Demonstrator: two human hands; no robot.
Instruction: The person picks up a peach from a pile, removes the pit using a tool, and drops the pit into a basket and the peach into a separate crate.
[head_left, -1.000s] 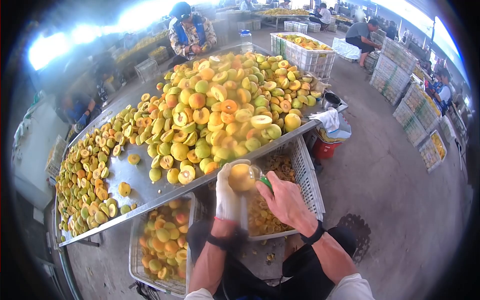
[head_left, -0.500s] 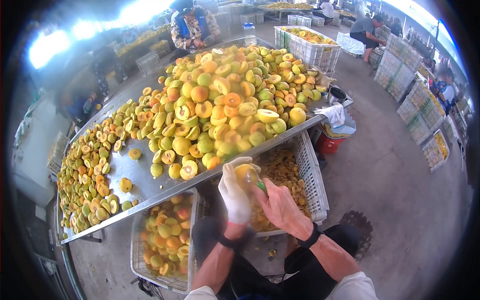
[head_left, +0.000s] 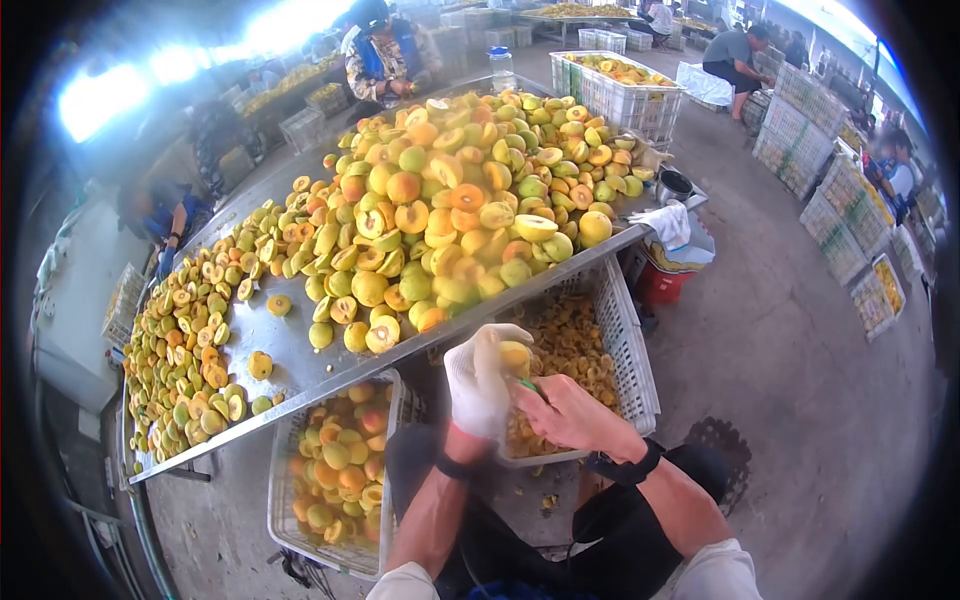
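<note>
Left hand: your left hand (head_left: 480, 385) wears a white glove, and its fingers (head_left: 497, 336) wrap around a yellow peach (head_left: 514, 357).
Right hand: your right hand (head_left: 570, 415) is bare and its fingers are closed on a small tool with a green handle (head_left: 528, 385); the tip touches the peach.
Where the peach is: it sits in your gloved hand, above the white crate (head_left: 628, 350) and just below the edge of the tabletop (head_left: 290, 352).
How the peach handles: it looks light and round. The flesh is probably soft, so a hard squeeze could bruise it. It may be wet and slippery with juice.
Where to hold it: cup it around its sides with your whole hand, like now, and leave the part under the tool bare.
White crate: it holds lots of small orange pieces; you cannot tell exactly what they are.
Second crate: another crate (head_left: 282, 500) to your left holds peach halves.
Tabletop: a big pile of peaches (head_left: 470, 190), whole and cut, lies on the shiny metal.
Cloth: a white cloth (head_left: 662, 224) hangs at the tabletop's right end.
Far away: other people sit working across from you.
</note>
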